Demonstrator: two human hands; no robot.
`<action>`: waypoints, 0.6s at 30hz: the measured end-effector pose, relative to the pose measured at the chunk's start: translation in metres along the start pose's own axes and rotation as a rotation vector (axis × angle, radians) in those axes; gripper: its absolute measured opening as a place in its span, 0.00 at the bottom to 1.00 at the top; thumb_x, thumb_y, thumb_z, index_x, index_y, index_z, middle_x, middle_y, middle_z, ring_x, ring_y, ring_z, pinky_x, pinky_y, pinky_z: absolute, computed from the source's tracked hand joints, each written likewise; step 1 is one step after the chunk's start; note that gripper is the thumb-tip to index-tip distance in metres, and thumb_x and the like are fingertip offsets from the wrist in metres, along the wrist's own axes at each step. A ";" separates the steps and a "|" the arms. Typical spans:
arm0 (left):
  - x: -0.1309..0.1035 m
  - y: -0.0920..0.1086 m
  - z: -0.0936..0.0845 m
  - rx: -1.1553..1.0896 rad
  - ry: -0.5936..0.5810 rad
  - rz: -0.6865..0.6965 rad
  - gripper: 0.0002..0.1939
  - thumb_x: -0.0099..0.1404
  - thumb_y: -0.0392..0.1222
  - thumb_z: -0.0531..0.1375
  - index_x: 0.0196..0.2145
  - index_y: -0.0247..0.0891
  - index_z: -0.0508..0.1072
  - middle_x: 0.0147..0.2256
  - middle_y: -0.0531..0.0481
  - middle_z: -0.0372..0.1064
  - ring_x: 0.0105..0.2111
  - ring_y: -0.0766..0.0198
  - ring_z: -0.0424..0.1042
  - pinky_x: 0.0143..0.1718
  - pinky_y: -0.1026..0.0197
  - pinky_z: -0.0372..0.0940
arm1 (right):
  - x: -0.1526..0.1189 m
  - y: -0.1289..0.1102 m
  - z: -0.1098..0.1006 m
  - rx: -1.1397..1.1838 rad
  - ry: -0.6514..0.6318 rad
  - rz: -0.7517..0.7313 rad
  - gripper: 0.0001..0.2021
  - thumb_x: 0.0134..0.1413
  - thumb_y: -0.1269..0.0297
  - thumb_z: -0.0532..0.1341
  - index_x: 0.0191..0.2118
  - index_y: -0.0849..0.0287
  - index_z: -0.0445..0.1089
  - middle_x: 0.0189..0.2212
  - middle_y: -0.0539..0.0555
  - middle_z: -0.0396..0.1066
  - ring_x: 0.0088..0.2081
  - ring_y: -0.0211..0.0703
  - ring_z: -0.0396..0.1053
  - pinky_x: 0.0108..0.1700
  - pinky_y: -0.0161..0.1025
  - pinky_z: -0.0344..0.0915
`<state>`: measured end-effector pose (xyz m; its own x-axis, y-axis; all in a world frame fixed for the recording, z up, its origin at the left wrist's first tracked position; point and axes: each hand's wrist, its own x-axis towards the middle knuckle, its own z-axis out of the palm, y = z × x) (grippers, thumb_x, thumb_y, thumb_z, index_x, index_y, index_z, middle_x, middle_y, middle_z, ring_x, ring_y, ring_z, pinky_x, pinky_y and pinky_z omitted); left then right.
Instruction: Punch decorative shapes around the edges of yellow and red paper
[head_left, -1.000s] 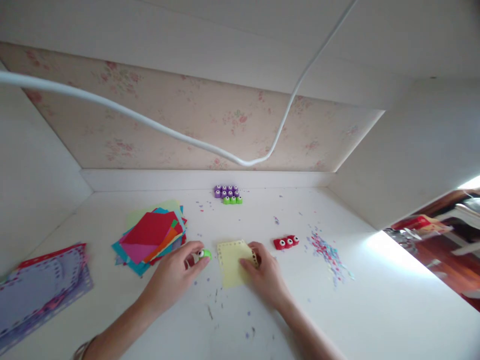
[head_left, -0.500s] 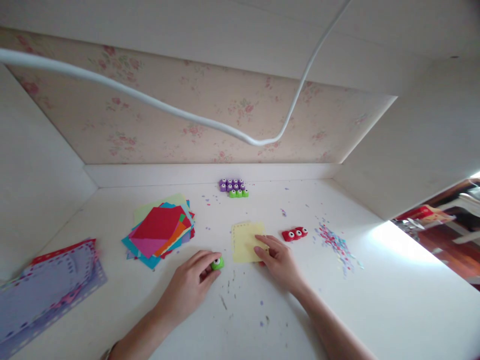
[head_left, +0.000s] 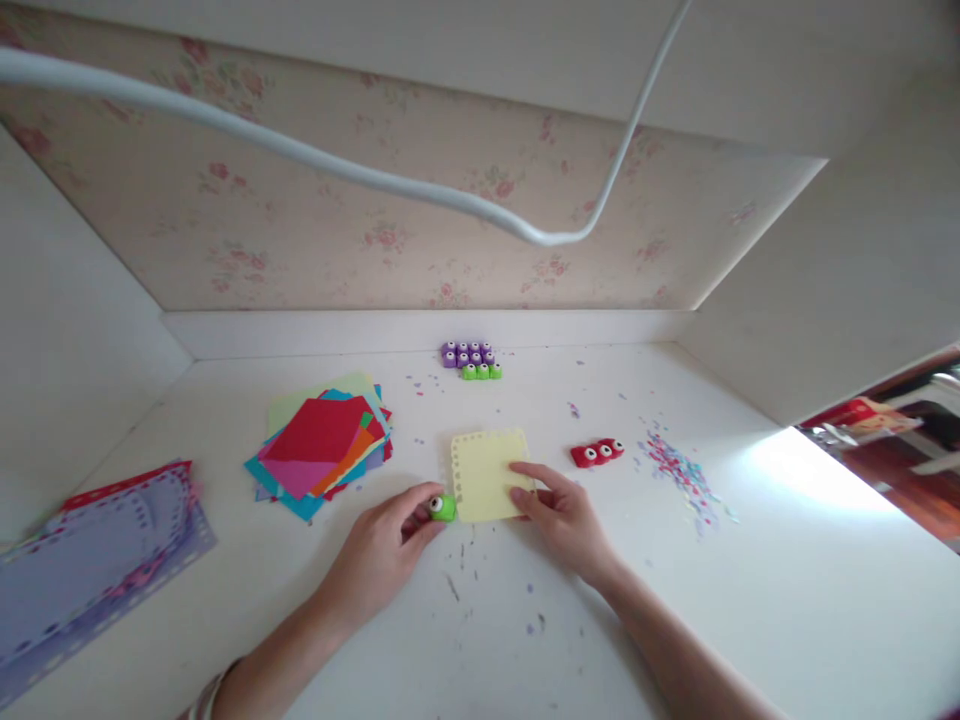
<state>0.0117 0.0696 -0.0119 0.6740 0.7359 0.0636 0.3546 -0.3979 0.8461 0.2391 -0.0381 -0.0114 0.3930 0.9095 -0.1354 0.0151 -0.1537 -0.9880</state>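
My left hand (head_left: 401,530) pinches a small green craft paper punch (head_left: 444,508), with its round white button facing up. The punch is at the lower left edge of a pale yellow paper sheet (head_left: 487,475). Punched holes run down the sheet's left side and along its top. On the right part of the paper, the index finger and thumb of my right hand (head_left: 562,520) grip and steady it. A bit of red shows under that hand, too hidden to name. Three red punches (head_left: 597,453) stand in a row just beyond my right hand.
Purple punches (head_left: 465,354) and three green punches (head_left: 481,371) line the back. Coloured paper (head_left: 322,445) is piled at left, near punched purple sheets (head_left: 90,570). Paper bits (head_left: 679,470) are scattered at right. A white cable (head_left: 420,190) hangs across the top.
The yellow sheet has shifted slightly left and turned a little. My left hand has brought the green punch up against its left edge. The whole view has tilted slightly.
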 end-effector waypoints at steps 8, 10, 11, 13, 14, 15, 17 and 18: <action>-0.002 -0.002 0.001 0.028 -0.002 0.023 0.14 0.64 0.43 0.60 0.49 0.46 0.72 0.36 0.54 0.75 0.34 0.64 0.75 0.40 0.64 0.70 | 0.000 0.006 0.001 -0.073 0.024 -0.038 0.20 0.54 0.53 0.64 0.50 0.59 0.69 0.23 0.49 0.71 0.23 0.36 0.65 0.28 0.35 0.66; -0.002 -0.003 0.001 0.033 -0.003 0.025 0.14 0.64 0.43 0.60 0.49 0.46 0.72 0.36 0.54 0.75 0.34 0.64 0.75 0.40 0.64 0.71 | 0.000 0.007 0.001 -0.096 0.037 -0.075 0.19 0.55 0.54 0.63 0.50 0.59 0.70 0.27 0.51 0.73 0.23 0.34 0.64 0.27 0.35 0.66; -0.002 -0.003 0.002 0.036 -0.004 0.025 0.14 0.64 0.43 0.60 0.49 0.46 0.72 0.36 0.53 0.75 0.34 0.64 0.75 0.40 0.64 0.71 | 0.000 0.008 0.001 -0.106 0.046 -0.102 0.19 0.55 0.55 0.63 0.49 0.58 0.70 0.32 0.53 0.74 0.23 0.34 0.63 0.27 0.35 0.67; -0.002 -0.003 0.002 0.043 -0.002 0.033 0.14 0.65 0.43 0.60 0.49 0.45 0.72 0.37 0.53 0.75 0.34 0.64 0.75 0.40 0.63 0.71 | -0.001 0.009 0.001 -0.130 0.060 -0.158 0.17 0.56 0.55 0.63 0.49 0.57 0.71 0.43 0.57 0.73 0.24 0.32 0.64 0.27 0.35 0.68; -0.002 -0.003 0.002 0.046 0.000 0.040 0.14 0.65 0.43 0.60 0.49 0.45 0.72 0.37 0.52 0.75 0.35 0.64 0.75 0.40 0.63 0.71 | -0.001 0.009 0.001 -0.143 0.065 -0.181 0.17 0.56 0.56 0.62 0.49 0.57 0.72 0.47 0.58 0.71 0.25 0.32 0.64 0.27 0.35 0.68; -0.002 -0.003 0.002 0.049 0.002 0.050 0.14 0.65 0.43 0.60 0.49 0.45 0.72 0.37 0.52 0.75 0.35 0.64 0.75 0.40 0.63 0.71 | 0.000 0.010 0.001 -0.156 0.068 -0.198 0.16 0.57 0.56 0.62 0.49 0.56 0.72 0.49 0.59 0.70 0.25 0.32 0.64 0.27 0.35 0.68; -0.002 -0.002 0.002 0.051 0.006 0.077 0.14 0.65 0.43 0.60 0.48 0.45 0.72 0.37 0.52 0.75 0.34 0.64 0.75 0.40 0.63 0.72 | 0.000 0.011 0.001 -0.182 0.069 -0.223 0.16 0.58 0.56 0.61 0.49 0.56 0.72 0.48 0.59 0.70 0.26 0.33 0.64 0.27 0.35 0.68; -0.002 -0.001 0.002 0.051 0.009 0.095 0.13 0.65 0.43 0.60 0.48 0.44 0.72 0.38 0.51 0.75 0.34 0.64 0.74 0.40 0.63 0.72 | 0.000 0.011 0.001 -0.194 0.071 -0.237 0.16 0.58 0.57 0.61 0.49 0.56 0.72 0.48 0.59 0.70 0.26 0.34 0.64 0.27 0.35 0.68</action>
<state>0.0109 0.0679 -0.0141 0.7001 0.6988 0.1470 0.3226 -0.4932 0.8079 0.2383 -0.0396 -0.0222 0.4205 0.9007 0.1092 0.2869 -0.0178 -0.9578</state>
